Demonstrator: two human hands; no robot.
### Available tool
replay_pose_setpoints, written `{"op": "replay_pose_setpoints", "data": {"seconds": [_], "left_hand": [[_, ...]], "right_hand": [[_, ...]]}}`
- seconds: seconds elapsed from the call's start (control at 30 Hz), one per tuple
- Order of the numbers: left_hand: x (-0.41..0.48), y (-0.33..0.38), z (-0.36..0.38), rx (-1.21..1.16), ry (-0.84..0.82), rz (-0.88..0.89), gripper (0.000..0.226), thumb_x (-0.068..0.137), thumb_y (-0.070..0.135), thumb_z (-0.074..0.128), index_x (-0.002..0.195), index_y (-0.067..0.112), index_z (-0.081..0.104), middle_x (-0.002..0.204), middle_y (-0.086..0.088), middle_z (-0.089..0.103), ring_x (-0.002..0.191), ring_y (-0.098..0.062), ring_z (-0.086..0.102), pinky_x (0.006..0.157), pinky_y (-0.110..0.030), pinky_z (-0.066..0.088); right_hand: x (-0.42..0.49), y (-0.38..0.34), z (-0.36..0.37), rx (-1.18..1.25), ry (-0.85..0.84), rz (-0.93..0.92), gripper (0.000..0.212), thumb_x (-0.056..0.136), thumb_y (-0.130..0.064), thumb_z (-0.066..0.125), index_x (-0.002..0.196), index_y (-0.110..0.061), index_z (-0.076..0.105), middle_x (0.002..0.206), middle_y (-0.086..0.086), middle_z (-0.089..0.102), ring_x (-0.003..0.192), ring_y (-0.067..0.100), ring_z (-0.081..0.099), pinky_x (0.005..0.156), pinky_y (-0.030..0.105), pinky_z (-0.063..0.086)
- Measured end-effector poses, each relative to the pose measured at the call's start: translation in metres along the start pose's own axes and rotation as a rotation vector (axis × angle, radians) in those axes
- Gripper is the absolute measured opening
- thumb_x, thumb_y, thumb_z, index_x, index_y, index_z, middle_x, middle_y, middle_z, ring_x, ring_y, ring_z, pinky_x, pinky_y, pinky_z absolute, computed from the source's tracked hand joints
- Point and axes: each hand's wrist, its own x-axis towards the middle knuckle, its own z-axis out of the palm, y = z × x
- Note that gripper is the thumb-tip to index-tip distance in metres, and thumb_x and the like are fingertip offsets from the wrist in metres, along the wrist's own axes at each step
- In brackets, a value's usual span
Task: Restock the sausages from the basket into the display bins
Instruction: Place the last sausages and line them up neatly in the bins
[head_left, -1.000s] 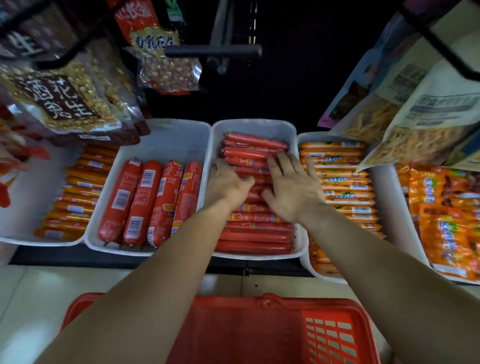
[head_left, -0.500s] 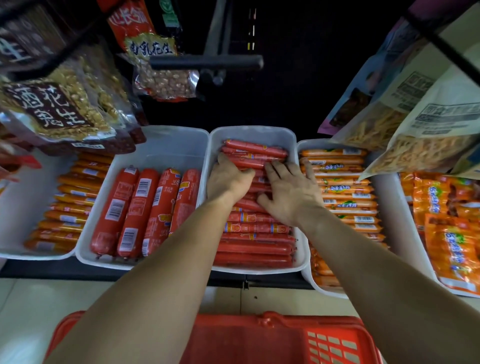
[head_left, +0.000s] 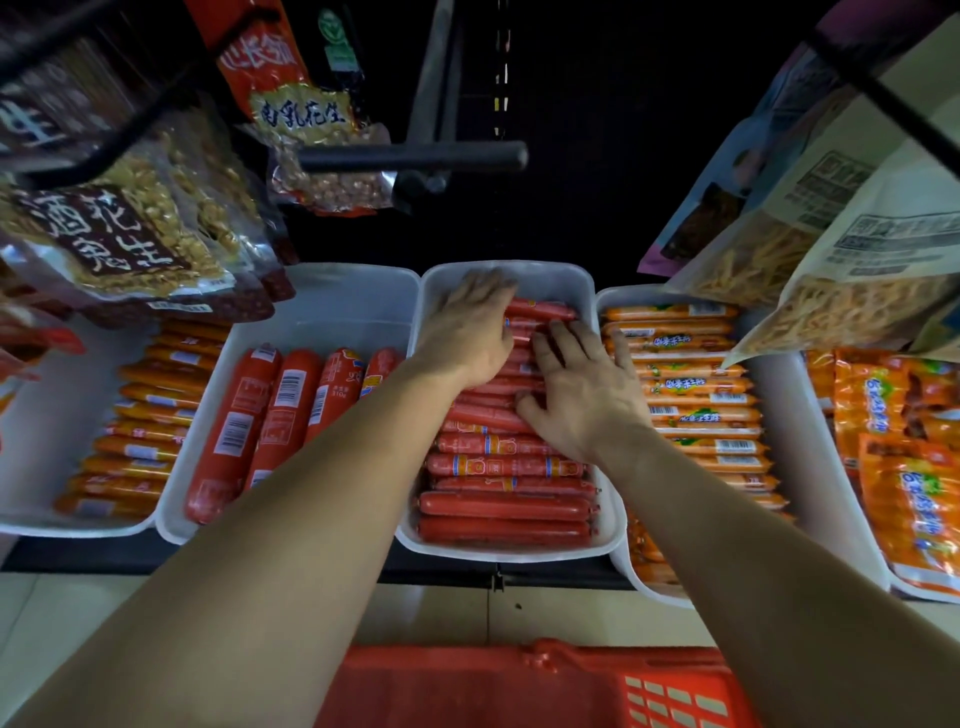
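Note:
Thin red sausages (head_left: 504, 506) lie stacked crosswise in the middle white bin (head_left: 511, 555). Both of my hands are inside that bin. My left hand (head_left: 467, 332) lies flat at the far end, fingers stretched toward the back wall, pressing on the top sausages. My right hand (head_left: 582, 389) rests just right of it with fingers spread over the pile and the thumb bent against a sausage; no sausage is clearly enclosed. The red plastic basket (head_left: 467, 686) sits below the shelf at the bottom edge, its inside mostly hidden by my forearms.
Thick red sausages (head_left: 280, 415) fill the bin to the left, and orange sausages (head_left: 145, 415) the far-left bin. Orange sausages (head_left: 691, 374) fill the right bin, beside orange packets (head_left: 909, 441). Peanut bags (head_left: 104, 234) and a black hook bar (head_left: 415, 156) hang overhead, with snack bags (head_left: 831, 234) at right.
My left hand has slid from the bin's left side to its far end. My right hand has stayed on the pile, fingers spreading a little.

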Motion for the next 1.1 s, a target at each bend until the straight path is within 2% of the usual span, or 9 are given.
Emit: {"op": "replay_pose_setpoints", "data": {"seconds": [0.07, 0.3, 0.4, 0.5, 0.63, 0.77, 0.87, 1.03, 1.1], "left_hand": [[0.003, -0.006, 0.004, 0.080, -0.066, 0.005, 0.065, 0.101, 0.036, 0.044, 0.158, 0.023, 0.017, 0.166, 0.002, 0.014, 0.152, -0.020, 0.011, 0.124, -0.039, 0.011], [-0.003, -0.010, 0.012, 0.076, 0.159, 0.012, 0.043, 0.100, 0.037, 0.048, 0.140, 0.023, 0.051, 0.137, -0.003, 0.046, 0.127, -0.027, 0.042, 0.108, -0.041, 0.040], [-0.002, -0.007, 0.015, 0.062, 0.192, -0.036, 0.038, 0.101, 0.035, 0.046, 0.134, 0.019, 0.056, 0.131, -0.007, 0.048, 0.125, -0.029, 0.043, 0.106, -0.043, 0.041], [-0.005, -0.008, 0.019, 0.006, 0.266, -0.045, 0.038, 0.098, 0.017, 0.051, 0.136, 0.016, 0.055, 0.133, -0.008, 0.050, 0.129, -0.029, 0.044, 0.105, -0.042, 0.044], [-0.021, -0.006, 0.024, -0.126, 0.375, -0.008, 0.043, 0.097, 0.013, 0.050, 0.140, 0.012, 0.053, 0.143, -0.006, 0.050, 0.134, -0.025, 0.045, 0.113, -0.039, 0.038], [-0.021, -0.006, 0.033, -0.023, 0.061, -0.037, 0.059, 0.105, 0.027, 0.036, 0.158, 0.012, 0.014, 0.167, -0.006, 0.007, 0.154, -0.023, 0.001, 0.125, -0.040, 0.008], [-0.010, -0.007, 0.030, -0.043, -0.028, -0.080, 0.061, 0.106, 0.022, 0.034, 0.159, 0.014, 0.004, 0.167, -0.004, -0.003, 0.153, -0.024, -0.009, 0.125, -0.041, 0.004], [-0.036, -0.002, 0.017, -0.276, 0.198, -0.085, 0.055, 0.103, 0.013, 0.041, 0.156, 0.012, 0.026, 0.166, -0.005, 0.015, 0.153, -0.021, 0.008, 0.124, -0.034, 0.011], [-0.058, -0.001, 0.021, -0.212, 0.149, -0.048, 0.054, 0.103, 0.018, 0.040, 0.155, 0.012, 0.028, 0.166, -0.005, 0.015, 0.153, -0.020, 0.007, 0.124, -0.034, 0.010]], "right_hand": [[0.001, 0.000, 0.001, 0.012, 0.021, 0.007, 0.082, 0.088, -0.065, 0.026, 0.157, -0.020, 0.019, 0.160, 0.006, 0.021, 0.149, 0.026, 0.011, 0.122, 0.054, 0.000], [0.000, 0.001, 0.002, 0.052, 0.069, -0.013, 0.072, 0.087, -0.064, 0.033, 0.147, -0.025, 0.038, 0.142, 0.003, 0.039, 0.137, 0.027, 0.030, 0.121, 0.055, 0.007], [0.000, 0.001, 0.002, 0.042, 0.056, -0.017, 0.077, 0.088, -0.065, 0.029, 0.152, -0.024, 0.032, 0.149, 0.001, 0.036, 0.142, 0.026, 0.025, 0.121, 0.055, 0.005], [0.002, 0.001, 0.001, 0.023, 0.014, -0.007, 0.081, 0.090, -0.066, 0.023, 0.158, -0.022, 0.016, 0.163, 0.001, 0.018, 0.150, 0.025, 0.008, 0.121, 0.054, -0.002], [0.003, 0.000, 0.001, 0.003, -0.015, -0.005, 0.081, 0.090, -0.065, 0.019, 0.158, -0.022, 0.015, 0.164, 0.001, 0.019, 0.151, 0.025, 0.007, 0.121, 0.055, -0.003], [0.001, 0.001, 0.002, 0.062, 0.072, -0.017, 0.074, 0.088, -0.062, 0.030, 0.151, -0.023, 0.035, 0.154, 0.002, 0.037, 0.145, 0.025, 0.024, 0.122, 0.053, 0.004], [-0.002, 0.003, 0.003, 0.086, 0.145, -0.067, 0.067, 0.086, -0.062, 0.032, 0.141, -0.029, 0.051, 0.144, -0.003, 0.049, 0.137, 0.024, 0.036, 0.122, 0.054, 0.006], [0.000, -0.001, 0.000, -0.015, 0.013, -0.024, 0.075, 0.094, -0.065, 0.014, 0.158, -0.026, 0.018, 0.164, -0.004, 0.022, 0.151, 0.023, 0.010, 0.120, 0.055, -0.007], [0.001, -0.001, 0.000, -0.015, 0.003, 0.002, 0.075, 0.095, -0.063, 0.015, 0.159, -0.024, 0.014, 0.165, 0.001, 0.015, 0.152, 0.025, 0.004, 0.121, 0.055, -0.006]]}}
